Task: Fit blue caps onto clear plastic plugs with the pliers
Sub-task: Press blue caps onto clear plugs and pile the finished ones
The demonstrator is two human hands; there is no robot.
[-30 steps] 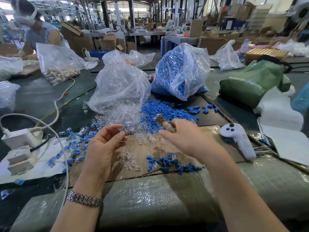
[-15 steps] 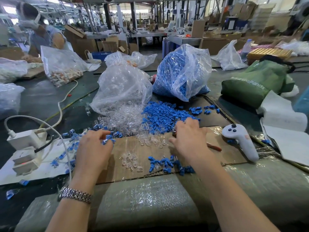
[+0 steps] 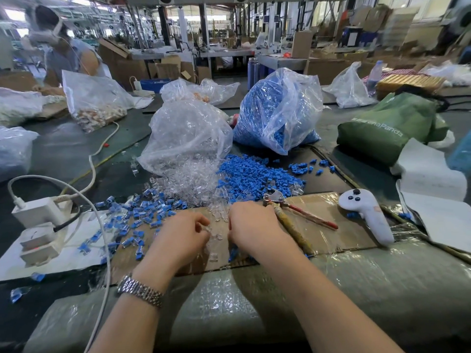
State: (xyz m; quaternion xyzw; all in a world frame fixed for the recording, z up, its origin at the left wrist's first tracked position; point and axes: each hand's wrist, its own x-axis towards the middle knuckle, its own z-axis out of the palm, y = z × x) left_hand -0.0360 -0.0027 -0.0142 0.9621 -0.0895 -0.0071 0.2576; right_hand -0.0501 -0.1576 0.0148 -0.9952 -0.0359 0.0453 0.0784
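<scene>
Your left hand (image 3: 182, 236) and right hand (image 3: 251, 229) rest knuckles-up on the cardboard (image 3: 328, 235), fingers curled over loose clear plugs (image 3: 216, 238); whether either pinches one cannot be told. The pliers (image 3: 288, 212) lie unheld, touching your right hand's outer side. Blue caps (image 3: 252, 174) are heaped behind, with a few under your right hand.

Daylit factory hall, cardboard boxes (image 3: 165, 70), grey pillars (image 3: 204, 24).

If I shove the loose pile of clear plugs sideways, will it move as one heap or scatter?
Likely scatter: the clear plugs lie as many small separate pieces spilling from their bag. They look light and smooth, so some may skid over the taped cardboard. Strays already sit apart from the heap.
</scene>
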